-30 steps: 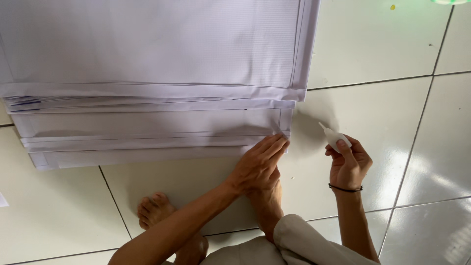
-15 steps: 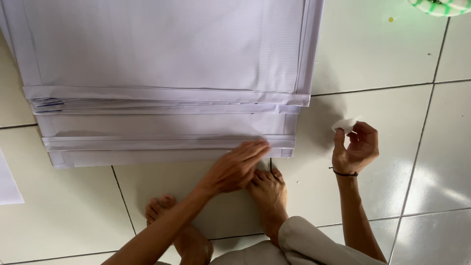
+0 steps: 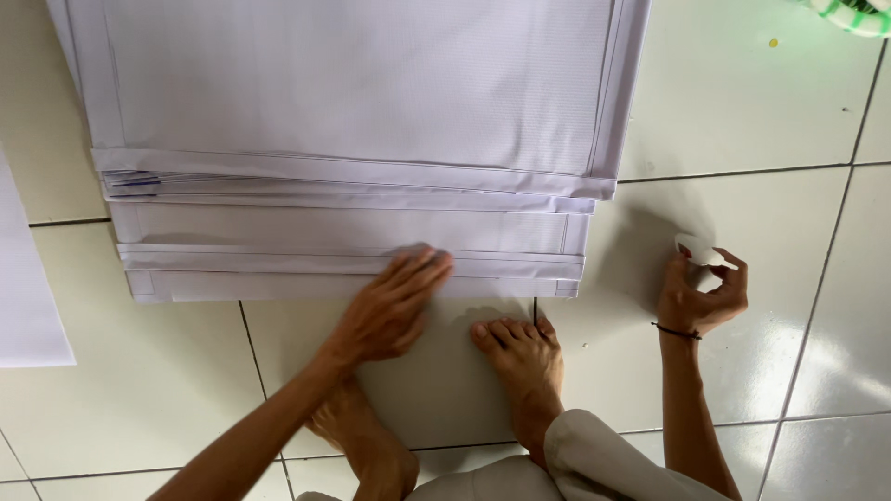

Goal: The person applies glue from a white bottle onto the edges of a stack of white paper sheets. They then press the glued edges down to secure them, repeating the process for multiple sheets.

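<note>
Left hand: your left hand (image 3: 390, 306) lies flat, palm down and fingers spread, reaching forward from the lower left; the fingertips rest on the near edge of the stack of large white folded paper sheets (image 3: 353, 139), the palm on the floor tile just below it. It grips nothing; the hand is fully open.

Right hand: your right hand (image 3: 701, 297) is raised off the floor to the right of the stack, wrist bent, with a thin black band at the wrist. Its fingers are curled and pinch a small white piece of material (image 3: 703, 250) that sticks up above the fingertips; what the piece is made of cannot be told.

Stack: the white sheets lie on the pale glossy tiled floor (image 3: 789, 186), stepped so that several folded edges show one below another toward you. A few sheets near the left edge show a thin blue mark.

Feet: your bare right foot (image 3: 520, 357) sits just below the stack's near right corner, toes almost at the edge, between your two hands.

Other things: a loose white sheet (image 3: 28, 288) lies at the left edge, apart from the stack; a green-and-white striped object (image 3: 858, 14) shows in the top right corner, well apart.
</note>
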